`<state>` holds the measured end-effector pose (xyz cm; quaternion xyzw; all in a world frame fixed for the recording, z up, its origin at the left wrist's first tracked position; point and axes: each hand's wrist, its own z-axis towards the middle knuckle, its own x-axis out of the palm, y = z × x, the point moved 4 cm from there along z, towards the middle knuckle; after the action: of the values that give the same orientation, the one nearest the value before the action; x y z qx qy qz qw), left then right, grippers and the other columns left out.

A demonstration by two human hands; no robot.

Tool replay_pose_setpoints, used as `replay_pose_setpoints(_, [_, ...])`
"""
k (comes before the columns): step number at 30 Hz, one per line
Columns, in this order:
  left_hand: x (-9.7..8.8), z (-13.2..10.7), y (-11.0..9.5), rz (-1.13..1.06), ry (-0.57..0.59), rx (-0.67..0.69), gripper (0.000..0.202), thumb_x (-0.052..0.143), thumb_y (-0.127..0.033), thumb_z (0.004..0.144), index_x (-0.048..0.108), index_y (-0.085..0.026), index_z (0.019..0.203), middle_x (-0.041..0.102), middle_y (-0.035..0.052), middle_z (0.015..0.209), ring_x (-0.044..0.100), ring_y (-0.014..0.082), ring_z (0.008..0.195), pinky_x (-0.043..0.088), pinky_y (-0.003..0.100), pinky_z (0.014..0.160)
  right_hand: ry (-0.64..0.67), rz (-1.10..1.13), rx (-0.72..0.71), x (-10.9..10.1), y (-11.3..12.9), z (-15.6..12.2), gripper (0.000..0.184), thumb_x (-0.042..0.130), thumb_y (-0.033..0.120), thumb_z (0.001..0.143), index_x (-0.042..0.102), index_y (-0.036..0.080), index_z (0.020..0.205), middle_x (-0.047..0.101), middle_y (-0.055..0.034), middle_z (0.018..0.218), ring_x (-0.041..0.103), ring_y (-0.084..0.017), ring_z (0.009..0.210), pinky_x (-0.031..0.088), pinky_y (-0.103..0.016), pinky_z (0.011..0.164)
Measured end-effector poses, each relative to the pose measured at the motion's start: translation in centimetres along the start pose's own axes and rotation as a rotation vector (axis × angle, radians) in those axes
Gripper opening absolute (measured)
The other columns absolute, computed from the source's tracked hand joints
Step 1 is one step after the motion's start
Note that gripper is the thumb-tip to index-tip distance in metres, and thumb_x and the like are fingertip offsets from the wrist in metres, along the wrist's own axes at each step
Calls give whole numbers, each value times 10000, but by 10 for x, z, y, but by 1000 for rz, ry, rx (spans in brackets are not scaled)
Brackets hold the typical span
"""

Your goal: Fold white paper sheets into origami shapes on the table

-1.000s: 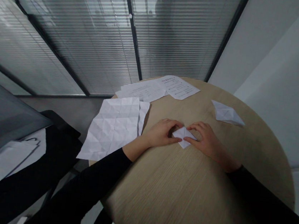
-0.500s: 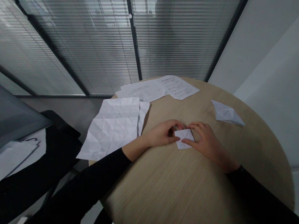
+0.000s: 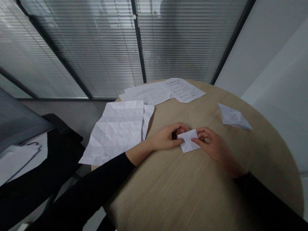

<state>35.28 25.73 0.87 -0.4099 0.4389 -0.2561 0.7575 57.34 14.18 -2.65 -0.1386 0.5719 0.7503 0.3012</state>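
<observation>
A small folded white paper (image 3: pixel 188 140), with crease lines crossing its face, is held over the round wooden table (image 3: pixel 167 191). My left hand (image 3: pixel 169 136) grips its left corner, thumb on the near side and fingers curled behind. On the right side, my right hand (image 3: pixel 212 146) pinches the paper with the thumb lying across its face. The fingertips of both hands are partly hidden by the paper. Further back to the right lies another folded white paper piece (image 3: pixel 234 117), apart from both hands.
Creased, unfolded white sheets (image 3: pixel 117 130) lie at the table's left edge, beside my left forearm. Printed sheets (image 3: pixel 183 90) rest at the back edge. To the left, a black chair (image 3: pixel 63 149) holds more papers (image 3: pixel 6 165). Window blinds (image 3: pixel 180 33) stand behind the table.
The folded paper has turned slightly, its top corner now showing higher between the hands. My right hand's fingers have curled in and its thumb has shifted up across the paper.
</observation>
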Motion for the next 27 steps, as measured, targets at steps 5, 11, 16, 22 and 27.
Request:
replay_pose_setpoints(5, [2,-1,-5,-39,13,-54,400,731,-503,1109,739,-197,1367,731,12,927,641,164,802,510,299,739,71,34,-22,5,12,0,228,750,524,1107,831,312,1140,889,-46,966,842,-297,877,644,-423,769])
replay_pose_setpoints(11, [1,0,-9,30,-30,-4,373,746,-502,1106,808,-214,1335,807,82,1126,695,191,928,553,323,816,98,-71,-96,6,25,2,283,687,514,1150,848,321,1021,872,-44,963,777,-275,830,602,-425,765])
replay_pose_setpoints(16, [4,2,-9,4,-39,-71,345,771,-530,1082,823,-195,1145,793,56,1016,669,170,858,532,302,771,99,-105,-115,7,33,1,366,673,541,1157,775,284,917,719,-20,797,633,-224,717,497,-386,669])
replay_pose_setpoints(22, [5,1,-7,-65,-63,-136,302,781,-469,1046,781,-175,976,720,12,840,615,143,760,497,285,725,57,-82,-96,9,40,0,383,664,539,1161,728,274,892,661,-14,775,562,-205,677,440,-370,623])
replay_pose_setpoints(27, [6,2,-3,-63,-77,-108,293,779,-466,1039,817,-176,1034,764,33,890,652,155,798,512,288,746,62,-91,-91,9,41,-1,401,668,561,1155,742,278,881,669,-10,747,558,-203,659,446,-364,615])
